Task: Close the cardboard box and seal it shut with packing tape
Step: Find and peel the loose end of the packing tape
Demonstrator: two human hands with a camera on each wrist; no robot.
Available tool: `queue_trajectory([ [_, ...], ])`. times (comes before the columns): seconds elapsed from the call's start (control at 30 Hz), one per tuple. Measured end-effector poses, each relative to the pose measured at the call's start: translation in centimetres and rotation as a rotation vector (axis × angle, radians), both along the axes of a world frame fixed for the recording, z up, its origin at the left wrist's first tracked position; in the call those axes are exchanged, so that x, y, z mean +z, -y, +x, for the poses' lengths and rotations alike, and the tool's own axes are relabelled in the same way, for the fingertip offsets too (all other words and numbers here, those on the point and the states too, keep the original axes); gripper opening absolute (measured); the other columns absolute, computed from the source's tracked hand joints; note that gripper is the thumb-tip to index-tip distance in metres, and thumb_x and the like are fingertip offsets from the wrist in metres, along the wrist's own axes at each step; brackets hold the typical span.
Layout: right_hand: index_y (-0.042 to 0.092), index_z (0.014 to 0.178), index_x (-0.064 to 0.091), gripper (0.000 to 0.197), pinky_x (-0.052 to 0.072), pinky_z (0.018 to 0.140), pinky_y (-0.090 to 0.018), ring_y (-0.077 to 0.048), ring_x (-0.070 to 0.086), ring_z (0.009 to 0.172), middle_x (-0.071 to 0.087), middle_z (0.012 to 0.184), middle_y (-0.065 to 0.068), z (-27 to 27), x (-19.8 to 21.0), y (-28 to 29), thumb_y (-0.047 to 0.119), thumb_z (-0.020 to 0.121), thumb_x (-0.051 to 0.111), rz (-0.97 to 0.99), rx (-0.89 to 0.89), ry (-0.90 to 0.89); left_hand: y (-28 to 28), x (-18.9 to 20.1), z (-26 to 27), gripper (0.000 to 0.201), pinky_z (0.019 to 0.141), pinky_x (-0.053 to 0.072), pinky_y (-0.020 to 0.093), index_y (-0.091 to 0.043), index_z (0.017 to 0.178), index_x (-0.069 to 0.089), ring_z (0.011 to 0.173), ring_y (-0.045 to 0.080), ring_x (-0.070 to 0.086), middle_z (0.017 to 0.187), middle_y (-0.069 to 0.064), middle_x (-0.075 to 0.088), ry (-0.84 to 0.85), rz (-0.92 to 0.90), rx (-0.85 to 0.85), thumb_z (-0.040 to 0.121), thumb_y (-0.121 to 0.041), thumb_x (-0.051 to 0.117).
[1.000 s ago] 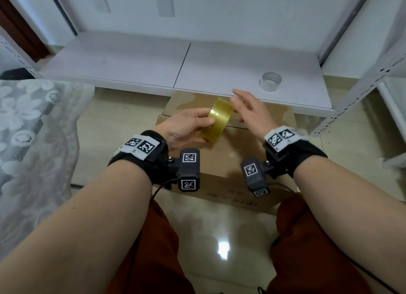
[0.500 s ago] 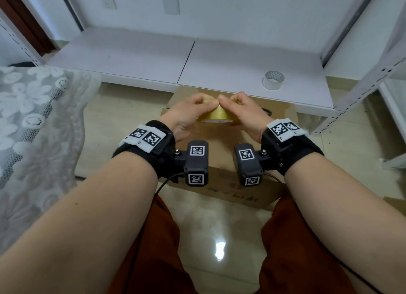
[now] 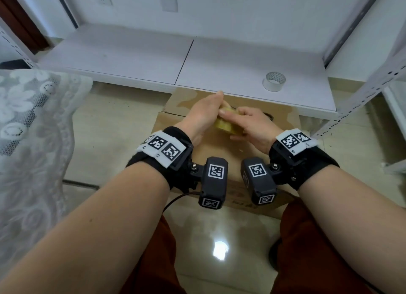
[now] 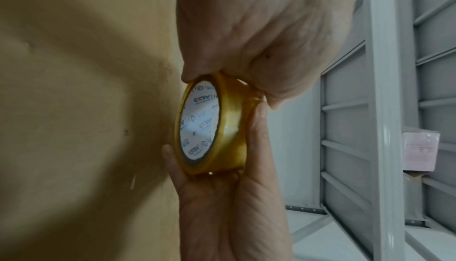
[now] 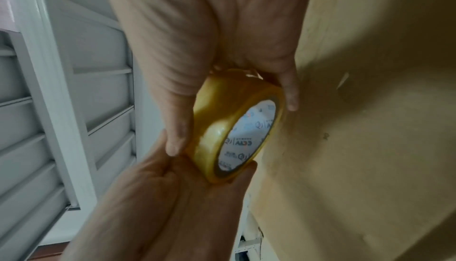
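Big picture first: cardboard box [image 3: 222, 153] sits on the floor in front of the person's knees, far end tucked under the low white shelf [image 3: 241, 61], top flaps down, no tape strip seen across the top yet. Spare white tape roll [image 3: 274, 81] on the shelf, well apart, untouched. Now the hands: left hand [image 3: 203, 114] and right hand [image 3: 250, 126] meet just above the box top, both on the yellow packing tape roll [image 4: 212, 127]. Left-wrist view: left fingers curled under, cupping the roll, thumb along its band. Right fingers [image 5: 175, 128] curl over from the other side, thumb tip pressed on the outer wrap, prob hunting the tape end. No free tail showing. Risks, imo: clear tape end hard to find, nail may split it into a sliver; peeled tail could fold back & stick to itself or the fingers; w/ nobody pressing the flaps, they may spring up before the strip lands.
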State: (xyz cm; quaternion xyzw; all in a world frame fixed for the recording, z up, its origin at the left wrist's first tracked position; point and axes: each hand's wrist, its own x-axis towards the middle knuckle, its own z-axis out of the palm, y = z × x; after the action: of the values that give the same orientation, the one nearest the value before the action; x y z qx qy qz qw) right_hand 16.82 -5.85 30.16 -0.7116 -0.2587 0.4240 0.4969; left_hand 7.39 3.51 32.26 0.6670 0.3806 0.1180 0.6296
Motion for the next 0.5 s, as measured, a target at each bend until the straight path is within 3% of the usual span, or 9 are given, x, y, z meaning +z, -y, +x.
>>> queue_trajectory([
  [0.07,0.015,0.082,0.059,0.039,0.053,0.079,-0.036,-0.019,0.059,0.091,0.06,0.091,-0.005,-0.1,0.2,-0.1,0.053,0.081,0.067,0.021,-0.034,0.004,-0.1,-0.1,0.2,0.034,0.083,0.044,0.031,-0.017,0.109,0.061,0.093,0.017,0.054,0.106,0.003,0.061,0.052,-0.045,0.064,0.1,-0.04,0.038],
  [0.1,0.01,0.092,0.062,0.048,0.054,0.077,-0.037,-0.02,0.059,0.09,0.06,0.093,-0.007,-0.1,0.5,-0.1,0.056,0.082,0.063,0.025,-0.045,-0.012,-0.1,0.0,0.0,0.043,0.094,0.045,0.034,-0.017,0.124,0.055,0.105,0.019,0.055,0.119,0.005,0.059,0.063,-0.076,0.084,0.096,-0.047,0.043],
  [0.17,0.008,0.109,0.063,0.056,0.055,0.078,-0.039,-0.022,0.063,0.094,0.066,0.101,-0.009,-0.2,1.0,-0.2,0.059,0.088,0.054,0.017,-0.065,-0.074,-0.5,-1.0,-0.1,0.087,0.105,0.041,0.045,-0.016,0.139,0.043,0.119,0.026,0.054,0.132,0.01,0.056,0.051,-0.154,0.108,0.073,-0.072,0.06],
  [0.23,0.017,0.111,0.063,0.05,0.056,0.082,-0.043,-0.023,0.065,0.1,0.068,0.109,-0.008,-0.4,1.5,-0.1,0.059,0.091,0.046,0.026,-0.081,-0.158,-0.5,-1.9,-0.2,0.117,0.102,0.045,0.049,-0.012,0.142,0.037,0.118,0.029,0.057,0.131,0.014,0.056,0.054,-0.206,0.109,0.052,-0.076,0.074],
  [0.27,0.021,0.108,0.063,0.046,0.056,0.083,-0.045,-0.023,0.065,0.102,0.068,0.109,-0.006,-0.5,1.7,-0.1,0.059,0.093,0.043,0.034,-0.088,-0.199,-0.1,-1.4,-0.5,0.115,0.096,0.05,0.047,-0.011,0.143,0.034,0.115,0.03,0.058,0.13,0.015,0.056,0.082,-0.244,0.112,0.054,-0.069,0.079],
  [0.33,0.025,0.104,0.062,0.041,0.055,0.085,-0.048,-0.025,0.065,0.104,0.068,0.109,-0.005,-0.7,1.9,0.2,0.057,0.095,0.04,0.04,-0.088,-0.253,0.5,-0.9,-1.0,0.088,0.082,0.057,0.044,-0.015,0.139,0.033,0.109,0.031,0.061,0.126,0.013,0.054,0.129,-0.329,0.113,0.072,-0.049,0.079],
  [0.37,0.024,0.106,0.062,0.041,0.055,0.086,-0.05,-0.026,0.064,0.104,0.067,0.11,-0.006,-0.8,1.9,0.2,0.056,0.095,0.04,0.041,-0.079,-0.27,0.5,-1.2,-1.0,0.075,0.08,0.058,0.046,-0.017,0.136,0.033,0.107,0.031,0.062,0.125,0.012,0.053,0.123,-0.364,0.109,0.079,-0.043,0.075],
  [0.5,0.011,0.126,0.054,0.045,0.055,0.085,-0.051,-0.031,0.064,0.104,0.061,0.119,-0.013,-0.9,1.7,0.5,0.045,0.097,0.045,0.039,-0.024,-0.354,-0.1,-1.5,-1.5,0.065,0.08,0.056,0.051,-0.017,0.134,0.037,0.101,0.033,0.065,0.123,0.015,0.057,0.092,-0.386,0.099,0.085,-0.049,0.065],
])
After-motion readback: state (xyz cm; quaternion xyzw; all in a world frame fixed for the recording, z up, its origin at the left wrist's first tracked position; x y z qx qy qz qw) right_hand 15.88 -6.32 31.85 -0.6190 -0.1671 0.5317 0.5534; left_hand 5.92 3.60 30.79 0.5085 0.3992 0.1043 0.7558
